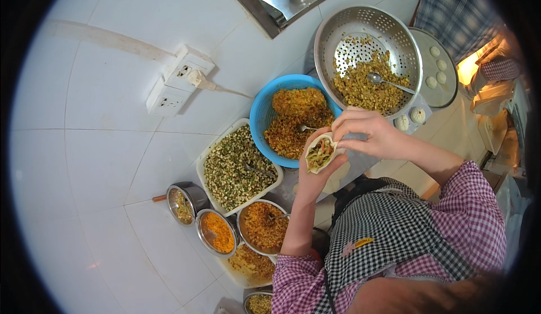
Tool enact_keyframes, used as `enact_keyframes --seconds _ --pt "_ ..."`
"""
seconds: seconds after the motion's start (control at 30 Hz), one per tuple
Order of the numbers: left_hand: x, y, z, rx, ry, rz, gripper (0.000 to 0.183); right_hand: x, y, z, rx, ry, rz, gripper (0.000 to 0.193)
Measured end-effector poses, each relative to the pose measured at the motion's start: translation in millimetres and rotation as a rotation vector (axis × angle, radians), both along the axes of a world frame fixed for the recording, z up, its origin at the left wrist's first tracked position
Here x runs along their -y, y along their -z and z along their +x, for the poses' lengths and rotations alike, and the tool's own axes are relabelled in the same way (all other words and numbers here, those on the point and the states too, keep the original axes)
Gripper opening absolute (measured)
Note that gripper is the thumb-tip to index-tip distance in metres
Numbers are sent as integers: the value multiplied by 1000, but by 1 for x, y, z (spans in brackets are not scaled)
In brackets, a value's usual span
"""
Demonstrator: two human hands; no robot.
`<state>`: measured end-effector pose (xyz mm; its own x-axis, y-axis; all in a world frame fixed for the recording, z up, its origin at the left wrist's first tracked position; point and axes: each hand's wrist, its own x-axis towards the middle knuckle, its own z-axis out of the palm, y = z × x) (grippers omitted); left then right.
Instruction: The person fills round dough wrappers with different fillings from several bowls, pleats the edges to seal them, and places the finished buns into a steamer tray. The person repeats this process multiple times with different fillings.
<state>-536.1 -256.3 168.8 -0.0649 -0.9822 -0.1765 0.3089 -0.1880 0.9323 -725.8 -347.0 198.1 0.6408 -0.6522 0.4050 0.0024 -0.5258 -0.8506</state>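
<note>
My left hand (313,174) cups a round dough wrapper (310,159) with a shredded green and orange filling (320,155) showing in its open top. The fingers of my right hand (363,133) pinch the wrapper's upper right edge. Below my hands, flat dough rounds (338,177) lie on the grey work surface, partly hidden by my left arm. Right of my right hand sit two pleated buns (417,115). Behind my hands stands a blue plastic basket (260,114) of brownish filling, with a spoon in it.
A perforated steel bowl (332,21) of yellowish filling holds a spoon (389,81). A white tub (201,167) of chopped greens and several smaller filling bowls stand at left. Buns lie on a round tray (451,97). A wall socket (177,83) has a cord plugged in.
</note>
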Motion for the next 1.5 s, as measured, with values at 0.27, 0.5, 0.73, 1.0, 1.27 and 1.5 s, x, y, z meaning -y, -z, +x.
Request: enact_keyframes --seconds 0.27,0.5,0.73,1.0,1.27,1.5 --pt "0 -1 0 175 11 -153 67 9 -3 1 -68 -46 -53 14" --pt "0 1 1 131 4 -35 63 7 -7 5 18 -101 -13 13" --pt "-5 -3 2 262 -2 -89 66 6 -8 9 -19 -46 -93 12" --pt "-3 -5 -4 325 10 -149 70 12 -15 5 -94 -171 -88 11" --pt "0 -8 0 389 59 -100 69 6 -15 5 -94 -84 34 17" --pt "-21 22 -23 -123 -225 -235 59 4 -15 3 20 8 124 12"
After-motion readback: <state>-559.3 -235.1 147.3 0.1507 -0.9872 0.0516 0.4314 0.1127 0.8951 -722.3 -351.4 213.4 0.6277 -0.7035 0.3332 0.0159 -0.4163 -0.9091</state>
